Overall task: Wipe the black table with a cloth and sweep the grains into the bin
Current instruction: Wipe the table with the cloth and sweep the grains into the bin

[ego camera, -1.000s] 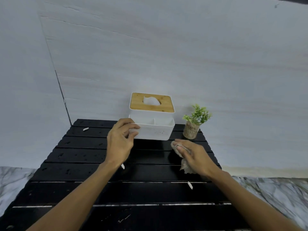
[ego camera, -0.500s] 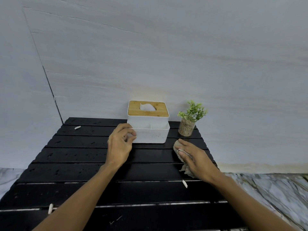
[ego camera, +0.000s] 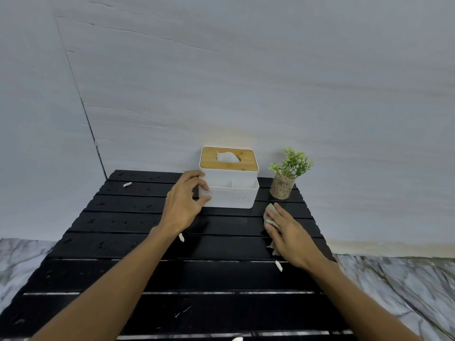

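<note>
The job looks to be in its early part. The right hand lies flat on the cloth, fingers nearly straight, pressing the crumpled pale rag against the black table on the right side, just near of the potted plant. The slats around it look smooth and dark, so that patch seems wiped. The left hand has its fingers and thumb curled round the left near corner of the white tissue box, which stands at the far edge against the wall. This is likely to steady it or shift it so the cloth can reach beneath. Much is left. The left half of the table carries many small specks or drops. Several white grains lie loose: one just near of the right hand, one beside the left wrist, one on the far left slats and one at the near edge. No bin shows in this view, so where the grains must go cannot be told, and none appears swept up yet.
</note>
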`<state>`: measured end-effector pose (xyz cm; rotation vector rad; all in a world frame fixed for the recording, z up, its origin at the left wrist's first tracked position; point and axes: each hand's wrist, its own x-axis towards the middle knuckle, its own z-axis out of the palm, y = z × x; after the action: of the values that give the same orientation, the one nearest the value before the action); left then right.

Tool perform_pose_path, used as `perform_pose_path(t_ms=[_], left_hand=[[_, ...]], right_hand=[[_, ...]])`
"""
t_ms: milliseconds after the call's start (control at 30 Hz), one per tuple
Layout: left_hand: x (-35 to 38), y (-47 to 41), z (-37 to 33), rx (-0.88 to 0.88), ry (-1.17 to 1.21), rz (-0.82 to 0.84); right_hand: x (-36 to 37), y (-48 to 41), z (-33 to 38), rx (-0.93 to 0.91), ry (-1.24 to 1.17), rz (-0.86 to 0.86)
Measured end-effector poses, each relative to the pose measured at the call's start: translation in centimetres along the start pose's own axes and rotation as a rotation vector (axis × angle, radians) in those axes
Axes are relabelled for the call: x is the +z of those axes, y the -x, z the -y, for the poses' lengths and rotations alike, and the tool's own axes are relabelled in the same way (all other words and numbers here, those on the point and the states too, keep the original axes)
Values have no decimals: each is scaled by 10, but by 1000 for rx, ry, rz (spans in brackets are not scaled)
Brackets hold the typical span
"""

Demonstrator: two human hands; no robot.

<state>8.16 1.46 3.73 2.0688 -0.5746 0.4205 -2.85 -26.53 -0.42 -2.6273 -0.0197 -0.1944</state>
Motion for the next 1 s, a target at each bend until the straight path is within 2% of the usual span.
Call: perform_pose_path(t_ms=[100, 167, 367, 467, 533, 600, 667, 800, 900, 1000], left_hand=[[-29, 10, -2, -20, -14, 2], [-53, 23, -1, -47, -51, 22], [-125, 76, 7, -153, -98, 85], [-153, 99, 15, -239, -139, 70], [-169, 110, 22, -281, -163, 51], [-181, 120, 30, -329, -186, 58], [-190, 129, 39, -377, -246, 96], [-197, 146, 55, -407, -368, 139], [-195, 152, 61, -413, -429, 187], [-191, 154, 63, -392, -454, 214]], right_hand=[[7, 2, 24, 101, 6, -39], [11, 8, 44, 94, -14, -25], [45, 30, 103, -159, -65, 160], [54, 35, 123, -240, -244, 229], [52, 29, 126, -174, -352, 95], [51, 18, 126, -7, -410, -81], [55, 5, 131, 77, -291, -163], [71, -7, 162, 50, -156, -54], [83, -24, 181, -82, -69, 71], [88, -35, 191, -172, -100, 191]])
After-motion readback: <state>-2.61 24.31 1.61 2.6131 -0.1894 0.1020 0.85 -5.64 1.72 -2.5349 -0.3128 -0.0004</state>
